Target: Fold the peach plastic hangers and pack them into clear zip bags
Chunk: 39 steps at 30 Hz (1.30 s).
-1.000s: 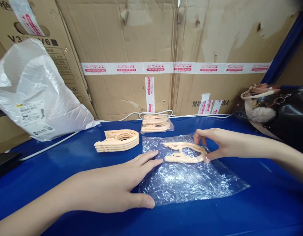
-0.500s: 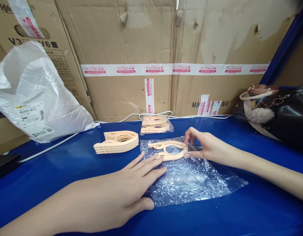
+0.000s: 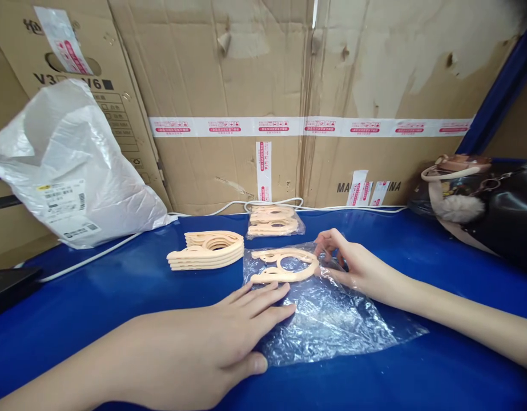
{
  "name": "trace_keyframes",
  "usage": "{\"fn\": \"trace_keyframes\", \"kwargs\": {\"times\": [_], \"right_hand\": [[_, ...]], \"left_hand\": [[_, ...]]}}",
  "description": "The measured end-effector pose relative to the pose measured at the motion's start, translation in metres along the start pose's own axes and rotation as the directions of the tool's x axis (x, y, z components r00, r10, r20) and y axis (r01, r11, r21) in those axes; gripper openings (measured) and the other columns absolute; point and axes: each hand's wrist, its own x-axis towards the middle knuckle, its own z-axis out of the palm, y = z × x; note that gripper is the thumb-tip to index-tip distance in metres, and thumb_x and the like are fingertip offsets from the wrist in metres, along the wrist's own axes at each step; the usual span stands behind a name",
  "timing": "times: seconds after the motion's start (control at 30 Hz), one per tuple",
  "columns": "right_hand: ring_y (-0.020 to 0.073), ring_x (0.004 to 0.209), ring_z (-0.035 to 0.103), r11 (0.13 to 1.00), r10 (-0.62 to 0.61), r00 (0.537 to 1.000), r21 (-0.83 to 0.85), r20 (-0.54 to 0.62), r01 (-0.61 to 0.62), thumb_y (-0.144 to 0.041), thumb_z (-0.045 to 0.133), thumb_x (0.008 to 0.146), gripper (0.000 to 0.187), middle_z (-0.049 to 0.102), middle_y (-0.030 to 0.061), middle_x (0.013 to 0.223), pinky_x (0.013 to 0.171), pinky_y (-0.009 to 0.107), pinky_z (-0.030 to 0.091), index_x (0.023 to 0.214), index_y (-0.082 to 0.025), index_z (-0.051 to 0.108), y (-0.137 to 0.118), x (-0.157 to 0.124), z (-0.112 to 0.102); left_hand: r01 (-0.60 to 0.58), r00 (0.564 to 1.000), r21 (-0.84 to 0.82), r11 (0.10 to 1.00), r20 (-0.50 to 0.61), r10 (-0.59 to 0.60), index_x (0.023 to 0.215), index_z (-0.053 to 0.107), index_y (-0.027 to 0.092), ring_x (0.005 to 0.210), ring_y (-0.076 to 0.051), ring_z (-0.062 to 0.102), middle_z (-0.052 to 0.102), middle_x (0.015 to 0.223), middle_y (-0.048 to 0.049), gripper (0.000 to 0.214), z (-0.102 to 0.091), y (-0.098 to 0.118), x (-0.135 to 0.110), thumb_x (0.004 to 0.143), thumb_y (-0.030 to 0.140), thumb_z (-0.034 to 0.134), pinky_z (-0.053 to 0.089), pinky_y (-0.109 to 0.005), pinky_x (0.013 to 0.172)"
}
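Observation:
A clear plastic bag lies flat on the blue table. Peach plastic hangers sit at the bag's far left end, seemingly inside it. My left hand lies flat with fingers stretched out, pressing the bag's near left edge. My right hand is inside or on the bag, its curled fingertips touching the right end of the hangers. A loose stack of the same peach hangers rests just left of the bag.
A bagged pack of hangers lies behind, by a white cable. Cardboard boxes wall off the back. A white parcel bag leans at left; a dark handbag with a fur pompom sits at right.
My right hand has pushed the hangers leftward, deeper toward the bag's far left end. My left hand stayed flat on the bag's edge, shifting slightly right.

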Motion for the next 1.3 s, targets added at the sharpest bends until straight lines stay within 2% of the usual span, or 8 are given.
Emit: {"fn": "trace_keyframes", "kwargs": {"times": [0.17, 0.43, 0.63, 0.77, 0.87, 1.03, 1.2, 1.3], "right_hand": [[0.0149, 0.069, 0.055, 0.999, 0.002, 1.0, 0.037, 0.027, -0.003, -0.037, 0.059, 0.088, 0.049, 0.062, 0.0082, 0.105, 0.062, 0.033, 0.048, 0.127, -0.02, 0.036, 0.004, 0.002, -0.001], [0.0126, 0.063, 0.055, 0.983, 0.083, 0.984, 0.152, 0.16, -0.107, -0.036, 0.06, 0.085, 0.06, 0.06, 0.0053, 0.1, 0.053, 0.029, 0.047, 0.135, -0.021, 0.03, 0.009, 0.002, -0.019], [0.0143, 0.07, 0.057, 0.99, 0.054, 0.993, 0.121, 0.109, -0.068, -0.035, 0.06, 0.086, 0.054, 0.06, 0.0031, 0.096, 0.065, 0.033, 0.049, 0.132, -0.022, 0.036, 0.014, 0.001, -0.014], [0.0138, 0.07, 0.054, 0.996, 0.03, 0.997, 0.084, 0.068, -0.036, -0.039, 0.061, 0.088, 0.054, 0.06, 0.0027, 0.098, 0.063, 0.032, 0.046, 0.134, -0.025, 0.036, 0.016, 0.001, -0.008], [0.013, 0.068, 0.053, 0.994, 0.035, 0.997, 0.103, 0.069, -0.042, -0.039, 0.061, 0.087, 0.054, 0.061, 0.0024, 0.1, 0.06, 0.03, 0.044, 0.133, -0.026, 0.037, 0.016, 0.002, -0.007], [0.0135, 0.069, 0.055, 0.991, 0.056, 0.996, 0.12, 0.065, -0.063, -0.042, 0.061, 0.087, 0.053, 0.063, 0.0029, 0.101, 0.061, 0.03, 0.046, 0.132, -0.025, 0.038, 0.011, 0.001, -0.01], [0.0154, 0.065, 0.059, 0.979, 0.131, 0.991, 0.157, 0.02, -0.133, -0.047, 0.055, 0.09, 0.048, 0.068, 0.0011, 0.085, 0.061, 0.032, 0.048, 0.129, -0.024, 0.041, 0.005, -0.001, -0.016], [0.0173, 0.07, 0.062, 0.973, 0.13, 0.991, 0.194, -0.025, -0.122, -0.046, 0.054, 0.09, 0.047, 0.071, 0.0035, 0.088, 0.064, 0.033, 0.05, 0.13, -0.023, 0.043, 0.007, 0.0, -0.015]], "left_hand": [[0.048, 0.996, -0.011, 0.999, 0.08, -0.047, 0.15, 0.023, 0.039, 0.144, -0.027, 0.015, 0.015, 0.157, 0.0045, 0.056, -0.001, 0.001, -0.001, 0.098, 0.033, 0.043, 0.025, -0.049, 0.117], [0.021, 0.996, -0.048, 0.999, 0.083, -0.017, 0.149, 0.029, 0.036, 0.144, -0.027, 0.016, 0.018, 0.156, 0.0032, 0.058, -0.006, 0.005, 0.005, 0.094, 0.033, 0.05, 0.024, -0.05, 0.116], [0.036, 0.996, -0.104, 0.994, 0.085, -0.028, 0.148, 0.031, 0.036, 0.144, -0.03, 0.015, 0.019, 0.156, 0.0035, 0.059, -0.006, 0.003, 0.006, 0.093, 0.031, 0.051, 0.024, -0.053, 0.115], [0.071, 0.981, -0.094, 0.993, 0.185, -0.053, 0.152, 0.021, 0.032, 0.146, -0.029, 0.007, 0.009, 0.159, 0.0033, 0.061, -0.009, 0.003, 0.007, 0.096, 0.036, 0.046, 0.018, -0.051, 0.117], [0.066, 0.977, -0.1, 0.993, 0.209, -0.044, 0.153, 0.017, 0.031, 0.147, -0.026, 0.009, 0.006, 0.16, 0.0039, 0.063, -0.011, 0.002, 0.007, 0.096, 0.037, 0.044, 0.019, -0.047, 0.118], [0.031, 0.987, -0.109, 0.994, 0.163, -0.013, 0.152, 0.023, 0.032, 0.146, -0.027, 0.014, 0.01, 0.16, 0.0025, 0.062, -0.01, 0.001, 0.006, 0.095, 0.034, 0.047, 0.022, -0.045, 0.118], [0.042, 0.989, -0.09, 0.995, 0.146, -0.028, 0.15, 0.026, 0.036, 0.147, -0.025, 0.013, 0.011, 0.16, 0.006, 0.059, -0.012, 0.002, 0.004, 0.095, 0.029, 0.046, 0.022, -0.044, 0.118], [0.029, 0.999, -0.055, 0.998, 0.029, -0.027, 0.149, 0.03, 0.036, 0.147, -0.023, 0.016, 0.016, 0.16, 0.0067, 0.05, -0.009, -0.003, 0.007, 0.1, 0.031, 0.038, 0.019, -0.043, 0.119]]}}
